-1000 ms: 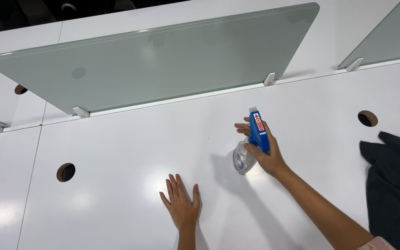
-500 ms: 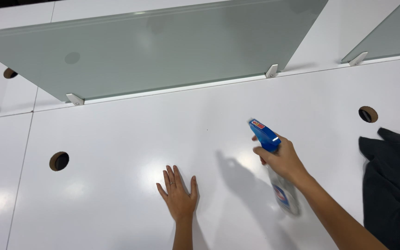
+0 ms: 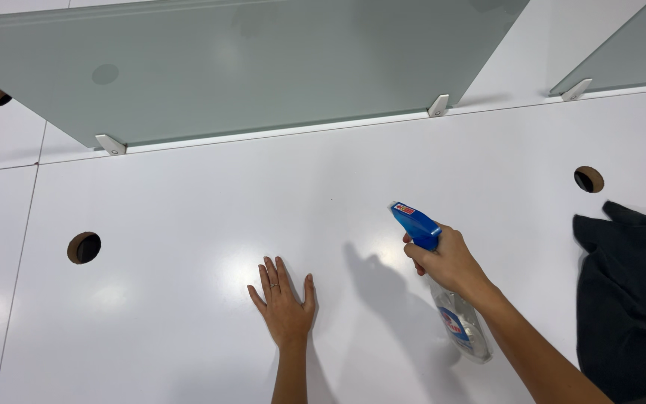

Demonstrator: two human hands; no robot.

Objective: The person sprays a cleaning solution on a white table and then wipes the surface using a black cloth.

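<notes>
**Head view: right hand holds the spray bottle over the white desk, left palm flat**

Head view, read from the left edge across. At centre left of the frame a round cable hole [image 3: 84, 248] sits in the white desk [image 3: 188, 194]. Above it, filling the upper part of the frame, a frosted glass divider [image 3: 248, 67] stands on small white brackets.

Lower centre, my left hand [image 3: 285, 303] lies flat on the desk, fingers spread, palm down, holding nothing.

Right of it, my right hand [image 3: 446, 262] is wrapped round the neck of the spray bottle [image 3: 457, 322], index finger at the trigger, so the grip is closed on the bottle. Its long axis runs on a diagonal: blue nozzle head toward upper left, clear body trailing to lower right along my forearm. The nozzle faces the bare desk between bottle and divider. The right hand is the one on it; the left is well apart to its left.

At the right edge a dark cloth [image 3: 629, 299] lies on the desk, below a second hole [image 3: 588, 179].

Against the frame a second ago, the bottle has swung round: then the nozzle stood uppermost with the body foreshortened beneath; now it lies slanted. The left hand has kept its place.
</notes>
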